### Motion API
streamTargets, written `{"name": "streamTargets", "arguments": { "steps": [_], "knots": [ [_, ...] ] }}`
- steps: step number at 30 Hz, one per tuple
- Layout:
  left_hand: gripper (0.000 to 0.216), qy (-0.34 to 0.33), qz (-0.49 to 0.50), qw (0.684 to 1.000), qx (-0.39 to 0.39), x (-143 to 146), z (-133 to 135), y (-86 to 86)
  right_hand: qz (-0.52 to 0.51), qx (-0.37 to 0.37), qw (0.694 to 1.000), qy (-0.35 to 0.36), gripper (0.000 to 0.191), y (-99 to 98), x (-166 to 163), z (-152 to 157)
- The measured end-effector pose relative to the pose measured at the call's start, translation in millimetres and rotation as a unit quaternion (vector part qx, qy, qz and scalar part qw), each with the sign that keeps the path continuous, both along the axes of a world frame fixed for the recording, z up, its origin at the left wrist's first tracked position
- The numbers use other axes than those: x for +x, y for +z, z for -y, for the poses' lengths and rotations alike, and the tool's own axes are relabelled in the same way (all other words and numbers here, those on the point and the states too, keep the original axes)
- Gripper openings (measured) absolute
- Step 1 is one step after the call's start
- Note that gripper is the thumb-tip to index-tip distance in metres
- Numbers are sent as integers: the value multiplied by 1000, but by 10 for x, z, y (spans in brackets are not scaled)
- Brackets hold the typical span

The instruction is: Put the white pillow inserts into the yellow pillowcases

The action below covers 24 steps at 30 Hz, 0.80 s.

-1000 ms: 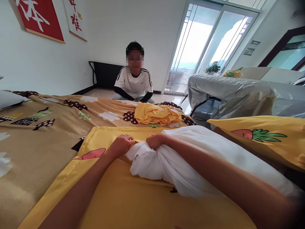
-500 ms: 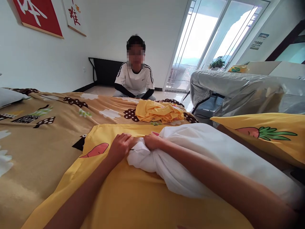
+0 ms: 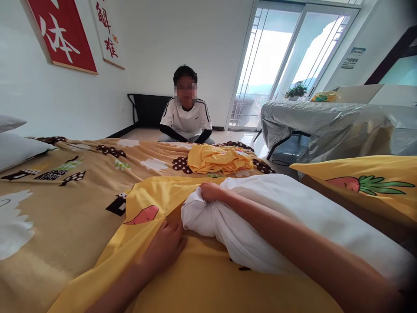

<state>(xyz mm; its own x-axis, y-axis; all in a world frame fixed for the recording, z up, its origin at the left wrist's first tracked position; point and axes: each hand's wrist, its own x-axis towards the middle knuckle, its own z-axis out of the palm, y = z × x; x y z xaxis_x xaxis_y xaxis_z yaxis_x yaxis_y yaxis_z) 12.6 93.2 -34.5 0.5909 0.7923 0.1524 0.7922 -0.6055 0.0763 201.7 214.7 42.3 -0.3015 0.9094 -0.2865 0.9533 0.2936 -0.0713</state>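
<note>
**A:** Fingers status? Right hand (image 3: pixel 210 191) is clamped on the bunched end of the white pillow (image 3: pixel 293 217), frame centre. Fist closed tight around the fabric knot.

**B:** Confirmed. Left hand (image 3: pixel 166 243)?

**A:** Lower centre, palm down on the yellow pillowcase (image 3: pixel 195 278). Fingers together and flat, pressing the cloth, gripping nothing. Just left of the pillow's bunched end; can't tell if it touches the pillow.

**B:** Pillow position?

**A:** Lies diagonally from frame centre to lower right, under the right forearm, on top of the pillowcase. Bunched end points toward frame centre. The pillowcase edge is lifted in a fold just beyond the left hand, with a carrot print (image 3: pixel 141 215) showing on it.

**B:** Is the pillow inside the case?

**A:** Can't tell. The white end is fully exposed; the rest is hidden by the arm.

**B:** Surroundings?

**A:** All on a bed with a tan patterned sheet (image 3: pixel 65 208). Crumpled yellow cloth pile (image 3: pixel 220 158) sits past the pillowcase, above centre. Second carrot-print pillow (image 3: pixel 365 187) at right edge. Grey pillows (image 3: pixel 16 145) at left edge.

**B:** Anyone else?

**A:** One person in a white shirt (image 3: pixel 185 119) sitting on the floor beyond the bed, upper centre, well apart from both hands. Their hands are behind the bed edge, not visible. Plastic-covered furniture (image 3: pixel 325 126) at upper right, glass sliding doors (image 3: pixel 276 61) behind it, red wall hanging (image 3: pixel 61 34) at upper left.
</note>
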Motion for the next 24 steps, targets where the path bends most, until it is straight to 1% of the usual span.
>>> {"name": "streamTargets", "arguments": {
  "steps": [1,3,5,7,9,10,12,14,15,17,19,20,21,22,24],
  "knots": [
    [27,-6,1,1000,-20,-7,47,33,7,6,1000,-8,33,17,-6,5],
    [27,-44,-3,997,-57,-32,150,102,18,29,999,-16,29,40,-33,43],
    [24,-94,-3,992,-83,-73,250,177,19,60,998,-8,24,64,-76,132],
    [15,-108,19,989,-99,-124,327,257,16,95,995,10,24,106,-126,280],
    [9,-88,47,990,-99,-171,369,328,13,154,987,45,29,159,-167,482],
    [12,-83,54,991,-93,-188,377,354,10,196,978,74,32,180,-177,602],
    [19,-88,60,992,-65,-210,374,378,4,277,948,157,35,182,-171,879],
    [15,-108,54,992,-31,-211,359,360,0,323,920,222,32,99,-124,1195],
    [14,-117,48,992,-17,-206,351,340,-1,331,914,234,32,24,-88,1358],
    [20,-130,36,991,1,-188,340,296,2,355,909,219,42,-164,3,1657],
    [25,-137,33,990,3,-170,341,270,18,388,902,188,53,-327,104,1849],
    [27,-139,35,990,0,-165,347,271,27,390,902,184,54,-367,154,1881],
    [27,-141,38,989,-3,-165,358,283,33,373,908,189,53,-369,201,1864],
    [27,-140,42,989,-8,-171,373,306,31,341,918,202,53,-328,245,1799],
    [30,-143,52,988,-22,-193,412,383,11,254,938,236,58,-140,309,1556]
  ]
}}
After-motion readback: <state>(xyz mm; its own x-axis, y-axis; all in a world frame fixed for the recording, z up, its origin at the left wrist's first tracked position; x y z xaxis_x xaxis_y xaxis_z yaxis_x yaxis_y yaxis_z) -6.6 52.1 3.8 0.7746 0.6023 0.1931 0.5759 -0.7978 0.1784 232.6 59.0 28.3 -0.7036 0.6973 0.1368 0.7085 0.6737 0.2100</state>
